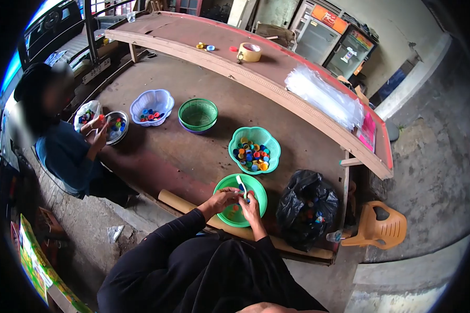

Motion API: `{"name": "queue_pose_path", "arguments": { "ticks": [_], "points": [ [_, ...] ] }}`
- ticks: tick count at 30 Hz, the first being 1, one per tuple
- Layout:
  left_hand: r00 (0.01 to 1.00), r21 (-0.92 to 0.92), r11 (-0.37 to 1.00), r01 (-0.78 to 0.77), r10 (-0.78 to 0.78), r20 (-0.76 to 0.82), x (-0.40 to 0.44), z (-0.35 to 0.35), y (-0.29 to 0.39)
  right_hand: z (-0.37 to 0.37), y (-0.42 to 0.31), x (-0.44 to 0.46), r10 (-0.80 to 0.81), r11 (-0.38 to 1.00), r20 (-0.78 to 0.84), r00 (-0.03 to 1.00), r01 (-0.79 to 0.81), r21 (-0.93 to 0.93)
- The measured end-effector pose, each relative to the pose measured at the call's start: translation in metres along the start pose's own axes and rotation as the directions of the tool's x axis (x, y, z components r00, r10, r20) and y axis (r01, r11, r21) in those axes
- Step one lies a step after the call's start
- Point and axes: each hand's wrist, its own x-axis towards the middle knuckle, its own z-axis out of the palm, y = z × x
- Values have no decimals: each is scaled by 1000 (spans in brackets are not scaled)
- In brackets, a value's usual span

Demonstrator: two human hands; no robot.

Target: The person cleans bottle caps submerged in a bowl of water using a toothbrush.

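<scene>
My left hand [225, 198] and my right hand [251, 208] meet over a round green basin [259, 189], fingers closed toward each other. From my right hand rises a slim white brush [241, 181], which looks like a toothbrush. What my left fingers pinch is too small and covered to make out. A few orange bits show in the basin below my hands. Just beyond it stands a scalloped turquoise basin [272, 144] holding many colored bottle caps [252, 155]. To the right, a black plastic bag [292, 208] lies open with more caps inside.
Left of me another person [70, 151] handles caps over a metal bowl [121, 136]. A lilac basin [165, 100] and stacked green basket [198, 111] stand farther back. A raised shelf [193, 48] carries tape [249, 51] and plastic sleeves [324, 96]. An orange chair [373, 229] stands right.
</scene>
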Motion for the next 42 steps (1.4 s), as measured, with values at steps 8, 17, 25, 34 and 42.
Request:
{"name": "queue_pose_path", "arguments": {
  "ticks": [8, 17, 25, 34, 42],
  "points": [
    [999, 500, 866, -23, 41, -25, 11, -7, 7, -14, 22, -1, 345, 937, -60, 937, -348, -38],
    [904, 844, -390, -368, 61, 422, 32, -63, -32, 20, 48, 3, 306, 696, -144, 941, -325, -641],
    [826, 865, -63, -498, 267, 496, 31, -54, -12, 35, 79, -7, 376, 904, -92, 922, -387, -181],
    [967, 815, 531, -232, 38, 250, 38, -65, -8, 29, 29, -24, 563, 739, 100, 820, -554, 384],
    [979, 685, 729, -9, -135, 155, 45, -57, -4, 28, 24, -29, 276, 933, -178, 944, -308, -187]
  ]
}}
